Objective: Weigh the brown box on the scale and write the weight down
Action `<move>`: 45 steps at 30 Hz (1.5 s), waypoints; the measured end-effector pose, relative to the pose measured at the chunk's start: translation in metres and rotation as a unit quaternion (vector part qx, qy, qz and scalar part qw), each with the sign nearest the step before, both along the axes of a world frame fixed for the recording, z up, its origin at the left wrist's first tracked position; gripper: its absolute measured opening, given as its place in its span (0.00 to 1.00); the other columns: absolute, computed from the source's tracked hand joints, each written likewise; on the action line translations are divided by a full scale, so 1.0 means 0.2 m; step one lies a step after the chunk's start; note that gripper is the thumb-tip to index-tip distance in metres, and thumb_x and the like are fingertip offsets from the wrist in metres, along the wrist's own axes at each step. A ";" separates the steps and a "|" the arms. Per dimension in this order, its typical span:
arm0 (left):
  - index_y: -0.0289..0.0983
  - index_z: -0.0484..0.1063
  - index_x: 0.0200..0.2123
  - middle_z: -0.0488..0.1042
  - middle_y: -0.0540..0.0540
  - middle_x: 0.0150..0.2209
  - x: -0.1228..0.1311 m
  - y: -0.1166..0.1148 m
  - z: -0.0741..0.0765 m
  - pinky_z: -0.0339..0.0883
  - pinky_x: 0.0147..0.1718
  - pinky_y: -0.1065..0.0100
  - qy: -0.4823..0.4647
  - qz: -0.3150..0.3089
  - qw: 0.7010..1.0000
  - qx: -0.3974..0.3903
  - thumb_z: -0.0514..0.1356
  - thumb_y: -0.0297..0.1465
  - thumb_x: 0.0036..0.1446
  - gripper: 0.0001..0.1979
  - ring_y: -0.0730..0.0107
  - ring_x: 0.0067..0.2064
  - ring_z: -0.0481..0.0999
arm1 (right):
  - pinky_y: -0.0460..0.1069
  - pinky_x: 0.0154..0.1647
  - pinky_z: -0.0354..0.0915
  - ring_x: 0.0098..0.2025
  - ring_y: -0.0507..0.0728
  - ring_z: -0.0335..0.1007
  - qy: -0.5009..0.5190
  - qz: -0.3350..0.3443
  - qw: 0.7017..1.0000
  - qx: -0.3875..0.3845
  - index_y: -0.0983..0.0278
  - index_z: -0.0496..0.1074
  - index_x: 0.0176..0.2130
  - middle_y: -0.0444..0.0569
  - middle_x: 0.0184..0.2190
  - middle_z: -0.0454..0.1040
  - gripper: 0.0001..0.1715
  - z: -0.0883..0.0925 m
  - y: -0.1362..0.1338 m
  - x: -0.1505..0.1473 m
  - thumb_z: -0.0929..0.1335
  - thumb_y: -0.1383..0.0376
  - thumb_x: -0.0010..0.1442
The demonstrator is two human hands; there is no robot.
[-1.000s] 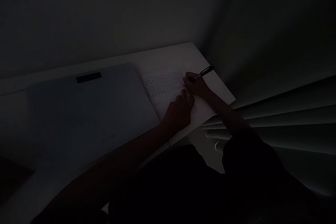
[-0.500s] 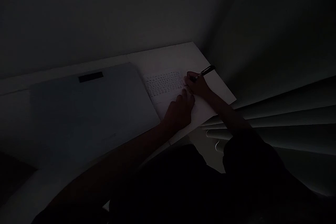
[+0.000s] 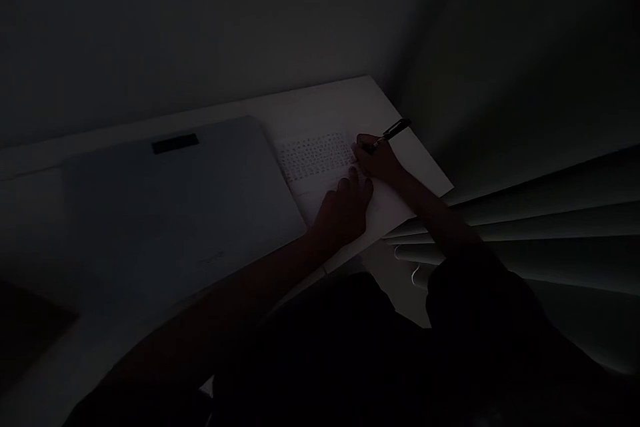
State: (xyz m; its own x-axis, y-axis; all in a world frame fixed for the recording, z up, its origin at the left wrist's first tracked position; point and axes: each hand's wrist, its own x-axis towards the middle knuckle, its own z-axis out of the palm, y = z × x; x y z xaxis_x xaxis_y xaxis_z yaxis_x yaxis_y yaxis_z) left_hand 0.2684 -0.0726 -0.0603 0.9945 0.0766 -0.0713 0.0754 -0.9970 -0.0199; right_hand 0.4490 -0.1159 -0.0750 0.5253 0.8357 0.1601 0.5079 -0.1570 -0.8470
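In the dim head view, a sheet of paper (image 3: 313, 187) with several rows of small dark handwriting lies on the white table (image 3: 305, 100). My right hand (image 3: 377, 160) is closed around a dark pen (image 3: 397, 128), whose capped-looking rear end points up and to the right. The pen's tip is hidden by my fingers at the right end of the rows. Just below the writing, my left hand (image 3: 343, 210) rests on the paper, holding nothing. Its index finger stretches forward and the thumb stands apart; the other fingers are partly curled.
A large grey-blue flat panel (image 3: 200, 213) with a dark rectangular patch (image 3: 175, 143) covers the table left of the paper, near my left forearm. A wall (image 3: 200, 27) rises behind. Folded curtains (image 3: 550, 233) hang along the right, beside the table's corner.
The view has shifted slightly, so the table and panel sit a little differently in frame. Both hands keep nearly the same places, the pen still in my right hand.
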 end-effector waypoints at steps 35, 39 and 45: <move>0.35 0.68 0.55 0.75 0.42 0.47 -0.92 0.00 0.20 0.69 0.31 0.65 -0.225 -0.015 0.972 0.062 0.52 0.26 0.66 0.15 0.63 0.42 0.74 | 0.59 0.51 0.64 0.55 0.66 0.65 -0.504 0.182 0.829 -0.160 0.69 0.70 0.60 0.59 0.54 0.71 0.27 0.17 0.25 -0.07 0.59 0.75 0.64; 0.32 0.67 0.55 0.76 0.40 0.46 -1.21 0.05 0.17 0.69 0.32 0.65 -0.277 0.096 0.954 0.060 0.52 0.20 0.61 0.19 0.62 0.43 0.75 | 0.58 0.49 0.64 0.52 0.65 0.66 -0.529 0.195 0.806 -0.178 0.69 0.72 0.56 0.60 0.52 0.71 0.25 0.15 0.31 -0.12 0.60 0.76 0.63; 0.39 0.63 0.57 0.75 0.43 0.43 -1.55 0.09 0.09 0.70 0.31 0.68 -0.334 0.252 0.904 0.087 0.55 0.18 0.56 0.25 0.63 0.42 0.75 | 0.54 0.47 0.67 0.52 0.63 0.65 -0.520 0.199 0.811 -0.182 0.70 0.70 0.57 0.58 0.52 0.69 0.29 0.11 0.31 -0.13 0.61 0.80 0.57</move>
